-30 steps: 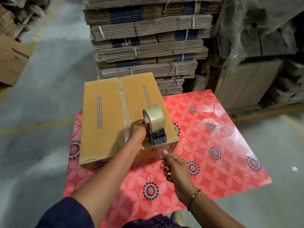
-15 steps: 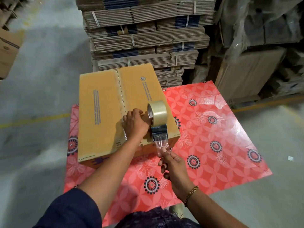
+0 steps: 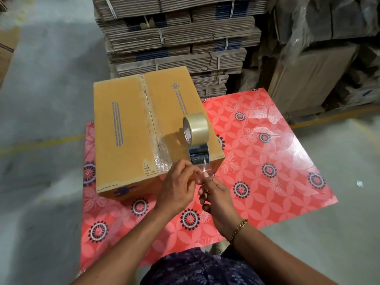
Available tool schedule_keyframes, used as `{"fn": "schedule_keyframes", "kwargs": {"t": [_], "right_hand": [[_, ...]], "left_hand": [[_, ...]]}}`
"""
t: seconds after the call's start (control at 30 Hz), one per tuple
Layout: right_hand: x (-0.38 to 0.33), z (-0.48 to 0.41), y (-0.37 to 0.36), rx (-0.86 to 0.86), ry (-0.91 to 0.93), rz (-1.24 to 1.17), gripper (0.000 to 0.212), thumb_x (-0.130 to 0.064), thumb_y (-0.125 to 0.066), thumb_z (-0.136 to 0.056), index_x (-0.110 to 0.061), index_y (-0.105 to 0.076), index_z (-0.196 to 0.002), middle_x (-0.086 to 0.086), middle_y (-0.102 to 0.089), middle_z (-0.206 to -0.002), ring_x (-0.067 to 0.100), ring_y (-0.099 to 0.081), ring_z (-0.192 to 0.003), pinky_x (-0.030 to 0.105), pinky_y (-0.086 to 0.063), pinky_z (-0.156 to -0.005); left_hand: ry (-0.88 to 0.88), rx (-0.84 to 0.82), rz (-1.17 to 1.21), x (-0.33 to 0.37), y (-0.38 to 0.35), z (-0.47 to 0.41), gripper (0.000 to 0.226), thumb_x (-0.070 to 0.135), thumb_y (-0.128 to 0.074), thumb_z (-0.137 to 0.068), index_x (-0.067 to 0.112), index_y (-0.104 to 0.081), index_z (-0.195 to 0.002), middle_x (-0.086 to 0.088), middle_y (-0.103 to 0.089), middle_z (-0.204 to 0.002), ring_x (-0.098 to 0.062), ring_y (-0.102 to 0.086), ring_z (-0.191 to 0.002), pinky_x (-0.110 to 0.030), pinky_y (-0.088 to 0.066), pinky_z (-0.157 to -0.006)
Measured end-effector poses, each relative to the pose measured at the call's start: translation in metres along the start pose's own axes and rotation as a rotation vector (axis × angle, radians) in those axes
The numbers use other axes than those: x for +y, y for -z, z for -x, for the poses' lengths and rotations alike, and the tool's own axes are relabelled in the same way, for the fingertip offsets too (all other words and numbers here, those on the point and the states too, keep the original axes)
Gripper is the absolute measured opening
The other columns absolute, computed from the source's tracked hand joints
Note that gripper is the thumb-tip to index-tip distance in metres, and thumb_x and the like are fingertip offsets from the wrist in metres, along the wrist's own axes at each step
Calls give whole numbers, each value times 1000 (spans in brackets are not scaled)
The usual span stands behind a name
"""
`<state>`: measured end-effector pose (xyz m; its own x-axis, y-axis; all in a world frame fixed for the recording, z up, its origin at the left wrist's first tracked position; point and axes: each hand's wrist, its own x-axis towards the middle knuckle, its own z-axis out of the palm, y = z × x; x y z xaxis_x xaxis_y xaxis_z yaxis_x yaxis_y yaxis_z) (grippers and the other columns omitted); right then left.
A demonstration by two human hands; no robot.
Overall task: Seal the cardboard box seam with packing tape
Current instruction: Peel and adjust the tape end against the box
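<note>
A closed yellow-brown cardboard box [image 3: 123, 128] stands on a table with a red flowered cover [image 3: 267, 161]. Clear tape runs along the box's centre seam [image 3: 151, 118], wrinkled at the near end. A tape dispenser with a clear tape roll [image 3: 196, 130] rests on the box top near its front right corner. A strip of clear tape [image 3: 202, 169] stretches from the dispenser down over the front edge. My left hand [image 3: 176, 188] and my right hand [image 3: 218, 196] both pinch the end of that strip just in front of the box.
Tall stacks of strapped flat cartons [image 3: 178, 38] rise behind the box. Plastic-wrapped cardboard bundles [image 3: 320, 58] fill the right rear. Grey concrete floor [image 3: 41, 99] with a yellow line lies to the left. A loose carton [image 3: 6, 50] sits at the far left edge.
My left hand let go of the dispenser and came down to the tape strip beside my right hand. The dispenser now rests alone on the box top.
</note>
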<state>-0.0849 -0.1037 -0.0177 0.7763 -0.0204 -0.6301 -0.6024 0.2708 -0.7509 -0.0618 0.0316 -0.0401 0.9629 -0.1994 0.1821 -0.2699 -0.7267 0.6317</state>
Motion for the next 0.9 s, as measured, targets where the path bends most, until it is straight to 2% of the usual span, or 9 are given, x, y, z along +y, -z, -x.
{"fn": "schedule_keyframes", "kwargs": {"t": [0.07,0.17,0.37,0.43,0.5,0.57,0.67,0.73,0.9], "right_hand": [[0,0,0,0,-1,-9,31,-41,-60,-100,-13,-67,-88,-2,-55,-60,10,-44,-47,22,-30,-43],[-1,-1,0,2,-2,-12,29,-41,-62,-98,-13,-67,-90,-3,-55,-59,9,-43,-47,21,-28,-42],[-7,4,13,-115,-4,67,43,-58,-69,-85,-16,-68,-91,-5,-60,-64,10,-51,-50,25,-31,-48],[-6,3,26,-131,106,230,44,-53,-75,-82,-13,-68,-98,0,-66,-73,13,-55,-53,25,-39,-48],[-4,-4,46,-39,362,530,27,-39,-79,-85,-24,-65,-103,-2,-68,-84,12,-59,-59,28,-49,-54],[-4,-16,65,33,607,813,26,-26,-77,-88,-30,-60,-108,-9,-65,-97,12,-62,-67,32,-52,-62],[-16,-33,72,-24,809,982,29,-20,-75,-89,-23,-59,-113,-7,-59,-110,8,-61,-72,37,-54,-64],[-25,-43,69,-69,870,1039,28,-20,-73,-89,-21,-61,-115,-4,-58,-112,6,-59,-74,38,-54,-63],[-34,-60,68,-200,917,1117,14,-20,-67,-90,-14,-66,-103,0,-61,-104,18,-60,-73,46,-53,-62]], "left_hand": [[15,31,22,0,-2,-1,19,10,-75,-83,20,-67,-98,3,-56,-102,-13,-57,-98,-21,-42,-79],[12,69,62,-2,-3,-1,8,17,-71,-88,18,-69,-95,3,-57,-98,-14,-57,-94,-31,-50,-77],[37,67,114,-4,-7,-2,6,28,-64,-93,24,-66,-96,8,-54,-99,-14,-58,-93,-41,-54,-72],[58,64,158,-4,-8,-2,8,33,-62,-92,26,-66,-94,11,-53,-100,-13,-60,-92,-43,-56,-71],[75,68,198,-4,-8,-2,8,33,-63,-91,26,-66,-91,12,-54,-99,-13,-62,-91,-43,-57,-71],[98,74,213,-1,-8,0,7,32,-64,-90,26,-67,-90,12,-54,-98,-11,-63,-90,-41,-57,-72],[133,88,211,0,-6,0,1,26,-69,-89,27,-68,-89,13,-54,-98,-5,-61,-84,-30,-56,-70],[153,76,211,-1,-5,0,6,19,-73,-89,24,-69,-89,12,-54,-99,-1,-59,-83,-20,-51,-72],[191,50,238,2,-1,-1,8,14,-77,-87,19,-71,-89,11,-56,-97,3,-59,-82,-8,-43,-70]]}}
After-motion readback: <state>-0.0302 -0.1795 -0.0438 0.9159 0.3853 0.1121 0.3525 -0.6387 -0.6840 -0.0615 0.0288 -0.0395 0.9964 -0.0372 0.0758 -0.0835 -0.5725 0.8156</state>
